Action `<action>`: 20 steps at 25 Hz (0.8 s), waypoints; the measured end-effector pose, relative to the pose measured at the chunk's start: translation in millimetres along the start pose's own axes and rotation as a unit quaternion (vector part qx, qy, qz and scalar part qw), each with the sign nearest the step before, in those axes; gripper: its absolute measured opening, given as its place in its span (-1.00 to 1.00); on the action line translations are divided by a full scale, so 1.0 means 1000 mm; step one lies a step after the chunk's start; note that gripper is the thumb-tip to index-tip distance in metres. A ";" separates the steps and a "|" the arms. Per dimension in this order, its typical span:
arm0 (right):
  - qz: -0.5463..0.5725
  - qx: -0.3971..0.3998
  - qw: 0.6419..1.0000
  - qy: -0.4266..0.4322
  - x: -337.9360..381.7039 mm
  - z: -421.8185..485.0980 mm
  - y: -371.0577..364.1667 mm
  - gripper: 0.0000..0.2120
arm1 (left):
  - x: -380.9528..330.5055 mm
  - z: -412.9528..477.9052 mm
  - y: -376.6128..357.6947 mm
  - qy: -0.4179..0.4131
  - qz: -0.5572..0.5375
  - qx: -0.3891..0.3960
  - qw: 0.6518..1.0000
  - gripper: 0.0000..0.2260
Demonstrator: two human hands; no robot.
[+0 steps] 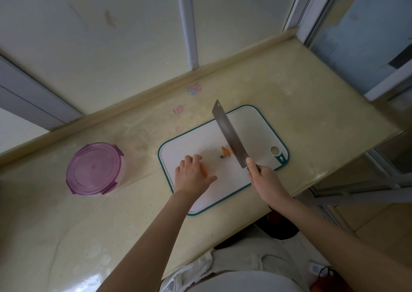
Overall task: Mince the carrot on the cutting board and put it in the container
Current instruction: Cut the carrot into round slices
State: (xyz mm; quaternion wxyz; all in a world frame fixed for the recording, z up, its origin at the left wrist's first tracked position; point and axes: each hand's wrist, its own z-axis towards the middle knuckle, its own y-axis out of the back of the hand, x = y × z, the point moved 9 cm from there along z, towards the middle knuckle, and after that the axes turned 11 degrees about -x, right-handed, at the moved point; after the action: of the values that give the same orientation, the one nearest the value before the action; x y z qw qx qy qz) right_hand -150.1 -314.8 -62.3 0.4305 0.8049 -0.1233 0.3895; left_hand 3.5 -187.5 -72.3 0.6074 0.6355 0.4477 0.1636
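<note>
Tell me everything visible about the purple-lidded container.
The container is round, its translucent purple lid shut, with clip tabs at the rim, over a paler, clear-looking body. It stands upright on the cream counter, left of the cutting board and apart from it. Nothing else touches it.

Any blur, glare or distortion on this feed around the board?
Head view: wide-angle bowing bends the beige countertop edge and white window frames; light is dim, greenish, shadows faint; the steel cleaver in the right hand looks slightly soft; the orange carrot is mostly hidden under the left hand; no glare on the white teal-rimmed cutting board.
</note>
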 end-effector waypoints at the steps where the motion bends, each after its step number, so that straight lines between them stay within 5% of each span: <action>1: 0.007 -0.017 1.000 0.001 0.000 0.002 0.005 -0.48 | -0.006 0.005 -0.001 -0.008 0.005 -0.003 1.000 -0.39; 12: -0.010 -0.045 0.999 -0.004 -0.001 0.018 0.018 -0.46 | -0.070 0.045 -0.019 -0.105 0.012 0.015 0.994 -0.66; 20: -0.013 0.002 0.999 0.034 0.015 0.017 -0.005 -0.48 | 0.001 0.040 0.066 -0.004 -0.140 -0.241 0.960 -0.83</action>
State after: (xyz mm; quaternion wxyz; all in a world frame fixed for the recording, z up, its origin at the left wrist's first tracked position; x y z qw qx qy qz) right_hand -128.9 -323.2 -59.6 0.4375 0.7937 -0.0972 0.4114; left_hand 58.2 -202.6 -20.0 0.7611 0.4020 0.4770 0.1777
